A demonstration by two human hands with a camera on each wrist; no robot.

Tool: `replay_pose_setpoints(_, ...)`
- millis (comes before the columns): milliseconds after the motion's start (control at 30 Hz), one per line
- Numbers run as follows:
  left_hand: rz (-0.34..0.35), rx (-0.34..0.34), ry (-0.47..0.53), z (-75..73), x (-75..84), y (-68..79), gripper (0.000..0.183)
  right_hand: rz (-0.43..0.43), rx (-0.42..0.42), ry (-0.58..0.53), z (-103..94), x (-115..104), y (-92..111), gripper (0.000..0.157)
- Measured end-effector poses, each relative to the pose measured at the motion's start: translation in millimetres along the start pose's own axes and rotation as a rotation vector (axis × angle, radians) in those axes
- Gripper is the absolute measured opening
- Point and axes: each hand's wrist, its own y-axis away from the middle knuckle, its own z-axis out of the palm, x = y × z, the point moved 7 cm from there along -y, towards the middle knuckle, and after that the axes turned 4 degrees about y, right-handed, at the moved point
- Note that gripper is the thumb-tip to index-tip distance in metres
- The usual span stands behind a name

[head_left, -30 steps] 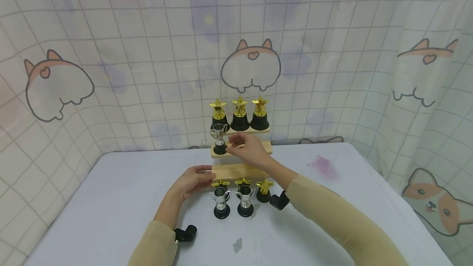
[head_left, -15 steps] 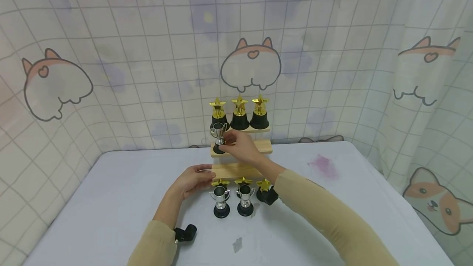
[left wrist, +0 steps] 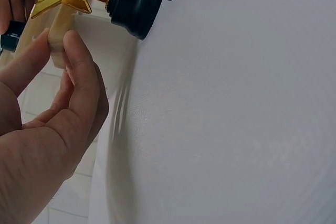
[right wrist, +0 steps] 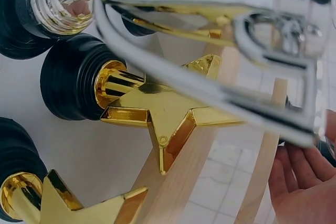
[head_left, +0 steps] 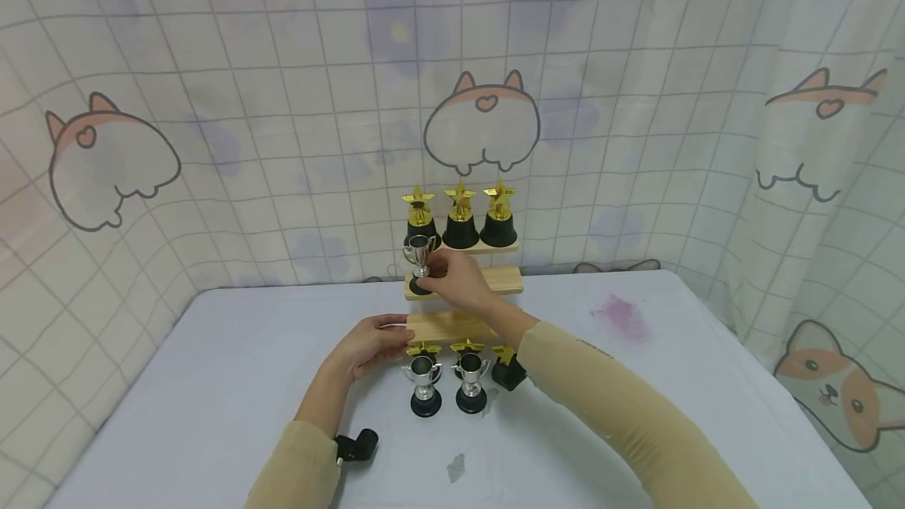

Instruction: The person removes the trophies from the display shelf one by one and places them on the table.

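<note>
Whereas the right hand (head_left: 459, 280) was poised beside the silver cup (head_left: 420, 247) a second ago, the cup is now pinched low down by its thumb and fingers, upright at the left end of the middle shelf (head_left: 505, 280). The lower shelf (head_left: 452, 327) is gripped at its left end by the left hand (head_left: 369, 346), as before. Two other cups (head_left: 425, 399) are left unmoved on the counter (head_left: 240, 368).

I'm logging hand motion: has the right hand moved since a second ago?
Yes: against the middle wooden shelf, the right hand has shifted left, over more of the silver cup there.
</note>
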Motion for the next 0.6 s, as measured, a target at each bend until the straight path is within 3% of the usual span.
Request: replay_pose_setpoints(600,-0.011,0.002,0.024,-0.5,-0.3,0.7,0.054,0.006,0.041,-0.009,-11.7,-1,5,0.028)
